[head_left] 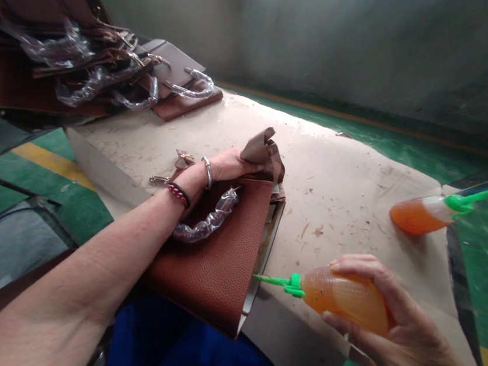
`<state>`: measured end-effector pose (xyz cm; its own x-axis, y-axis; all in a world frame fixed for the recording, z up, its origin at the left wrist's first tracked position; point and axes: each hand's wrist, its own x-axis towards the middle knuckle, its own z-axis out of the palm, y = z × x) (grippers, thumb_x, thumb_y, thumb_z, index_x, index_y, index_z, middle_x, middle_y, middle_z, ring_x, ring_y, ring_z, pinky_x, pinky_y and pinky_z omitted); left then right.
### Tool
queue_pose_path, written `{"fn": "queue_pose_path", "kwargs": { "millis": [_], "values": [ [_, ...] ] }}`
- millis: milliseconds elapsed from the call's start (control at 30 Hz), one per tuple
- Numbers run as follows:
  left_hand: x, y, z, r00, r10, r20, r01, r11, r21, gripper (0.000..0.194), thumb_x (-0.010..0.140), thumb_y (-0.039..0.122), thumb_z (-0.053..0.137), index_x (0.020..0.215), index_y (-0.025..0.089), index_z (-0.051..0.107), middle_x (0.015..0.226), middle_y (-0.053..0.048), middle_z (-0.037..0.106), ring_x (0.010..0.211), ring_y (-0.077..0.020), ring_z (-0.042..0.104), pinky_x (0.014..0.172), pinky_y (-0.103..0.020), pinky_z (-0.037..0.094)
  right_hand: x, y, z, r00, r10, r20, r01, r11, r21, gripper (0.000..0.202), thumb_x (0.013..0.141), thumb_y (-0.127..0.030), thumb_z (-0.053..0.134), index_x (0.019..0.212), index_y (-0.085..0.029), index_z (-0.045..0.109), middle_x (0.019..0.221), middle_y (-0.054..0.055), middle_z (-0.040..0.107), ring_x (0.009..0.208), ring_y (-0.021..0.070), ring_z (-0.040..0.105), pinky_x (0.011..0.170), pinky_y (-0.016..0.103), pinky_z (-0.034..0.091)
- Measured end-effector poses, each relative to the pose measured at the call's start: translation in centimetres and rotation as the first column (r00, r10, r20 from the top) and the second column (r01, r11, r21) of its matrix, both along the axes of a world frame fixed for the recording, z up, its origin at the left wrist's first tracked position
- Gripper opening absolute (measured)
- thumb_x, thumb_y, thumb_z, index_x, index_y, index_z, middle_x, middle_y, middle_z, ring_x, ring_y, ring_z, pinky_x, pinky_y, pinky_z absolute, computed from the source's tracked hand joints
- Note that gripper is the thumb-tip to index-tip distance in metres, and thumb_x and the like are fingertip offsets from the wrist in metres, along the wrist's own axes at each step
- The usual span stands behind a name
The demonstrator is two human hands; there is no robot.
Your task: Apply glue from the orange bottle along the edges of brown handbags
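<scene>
A brown leather bag (220, 250) lies on the paper-covered table, its handle (208, 219) wrapped in clear plastic. My left hand (235, 163) reaches across the bag and is closed on a brown leather flap (260, 147) at its far end. In my right hand (385, 302) is a squeeze bottle (343, 298) of orange liquid with a green cap. The bottle lies tilted on its side, and its green nozzle (270, 279) points left, its tip at the bag's open edge.
Another orange bottle (421, 214) with a green nozzle is at the table's right edge. Several brown bags (76, 67) with plastic-wrapped handles are piled at the back left. Scraps dot the table's paper cover (336, 178). A grey wall (320, 39) stands beyond.
</scene>
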<state>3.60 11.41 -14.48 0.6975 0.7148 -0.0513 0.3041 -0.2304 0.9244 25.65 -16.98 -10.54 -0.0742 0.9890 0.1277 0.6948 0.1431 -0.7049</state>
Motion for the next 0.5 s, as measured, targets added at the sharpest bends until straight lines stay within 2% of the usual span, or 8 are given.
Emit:
{"fn": "queue_pose_path", "kwargs": {
  "millis": [233,333,500],
  "values": [
    [-0.2,-0.3,0.6,0.992,0.061,-0.106,-0.052,0.995,0.08,0.043,0.074,0.039,0.068,0.109,0.015,0.061,0.106,-0.008,0.065,0.106,-0.0305,0.058,0.1,-0.046,0.043,0.3,-0.5,-0.2,0.991,0.118,0.059,-0.12,0.992,0.034,0.037,0.081,-0.036,0.066,0.113,-0.031,0.049,0.103,0.002,0.058,0.094,0.0184,0.063,0.08,0.022,0.055],
    [-0.2,-0.6,1.1,0.99,0.059,-0.131,-0.045,0.993,0.107,0.043,0.076,0.041,0.066,0.109,0.014,0.061,0.106,-0.008,0.065,0.107,-0.0301,0.057,0.1,-0.044,0.043,0.5,-0.8,-0.2,0.991,0.109,0.078,-0.11,0.994,0.007,0.038,0.08,-0.037,0.067,0.113,-0.03,0.049,0.104,0.002,0.058,0.093,0.019,0.064,0.082,0.024,0.055],
    [-0.5,-1.4,2.2,0.979,0.088,-0.181,-0.06,0.986,0.159,0.044,0.081,0.041,0.063,0.114,0.013,0.058,0.11,-0.007,0.064,0.108,-0.0277,0.057,0.101,-0.039,0.041,0.3,-1.1,-0.8,0.994,0.085,0.067,-0.087,0.995,0.039,0.037,0.082,-0.037,0.065,0.113,-0.03,0.048,0.105,0.002,0.056,0.095,0.017,0.062,0.08,0.019,0.054]
  ]
}}
